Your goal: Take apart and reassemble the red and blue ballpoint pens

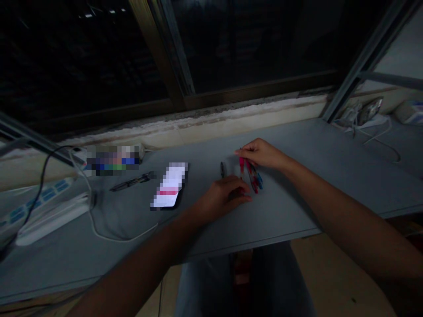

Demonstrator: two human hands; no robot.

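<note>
Several slim pens (254,178), pink, red and blue, hang together below my right hand (259,152). Its thumb and fingers are pinched on their upper ends, above the grey desk. My left hand (228,193) is just left of the pens' lower ends, with its fingers curved and the thumb apart from them. A bit of red shows behind those fingers; whether they touch a pen is hard to see in the dim light. One dark pen (222,169) is on the desk just beyond my left hand.
Left of my hands lies a lit phone (170,185). Farther left are dark pens (132,180), a blurred-out packet (114,159), a white power strip (39,202) and a loose white cable (125,240). A window stands behind the desk (297,211); metal posts rise at both sides.
</note>
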